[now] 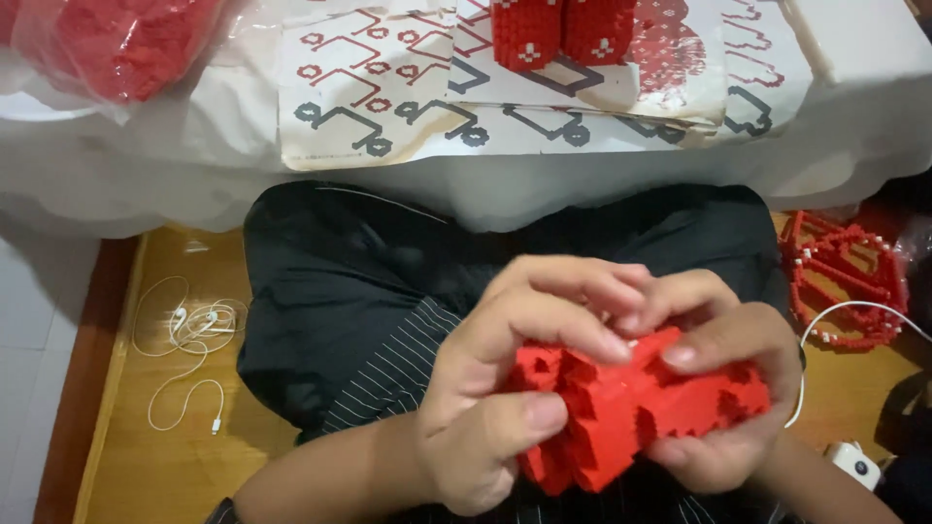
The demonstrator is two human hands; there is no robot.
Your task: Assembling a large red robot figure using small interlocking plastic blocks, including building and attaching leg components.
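Both hands grip one red brick model (631, 417) over the lap: the left hand (495, 398) is clamped on its near end with thumb under and fingers over, and the right hand (723, 388) is wrapped round its far end, fingertips pressing on top. Pressing well here probably means squeezing straight down while the thumbs brace below (so no seam pops). Counted: two red blocks (563, 29) on the pattern sheets (388, 107), one bag of red bricks (107, 44), one white earphone cable (189, 340) on the floor, and one red lattice piece (845, 286).

Bare hands (602, 378) and forearms, black trousers (330, 291), dark top with thin white pinstripes (388, 374)
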